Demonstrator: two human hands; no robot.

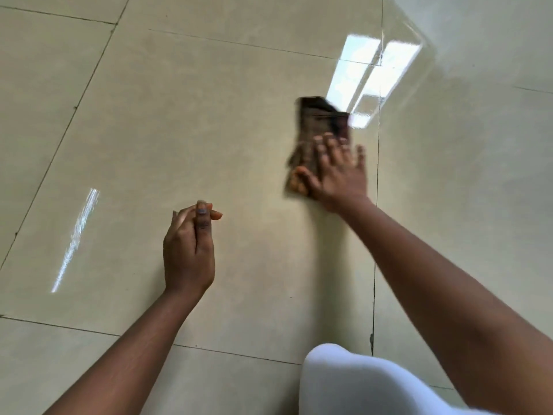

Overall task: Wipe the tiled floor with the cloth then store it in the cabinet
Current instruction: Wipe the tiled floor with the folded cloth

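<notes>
The right hand's fingers [329, 145] lie spread and flat on a brown cloth [317, 127], pressing it against the tiled floor [209, 115]. Nothing is gripped; the open palm seems placed this way so its weight bears down on the cloth for wiping. The right hand [338, 172] covers the near end of the cloth, whose far end reaches toward a bright window reflection [374, 76] on the glossy tile. Both are blurred.

The left hand [188, 253] hovers near the floor, well apart from the cloth, its fingers loosely curled together and holding nothing; it looks idle, perhaps kept out for balance.

A white-clothed knee [344, 381] shows at the bottom edge, suggesting a crouch. No cabinet or other container is in view, so storing the cloth is not yet done.
</notes>
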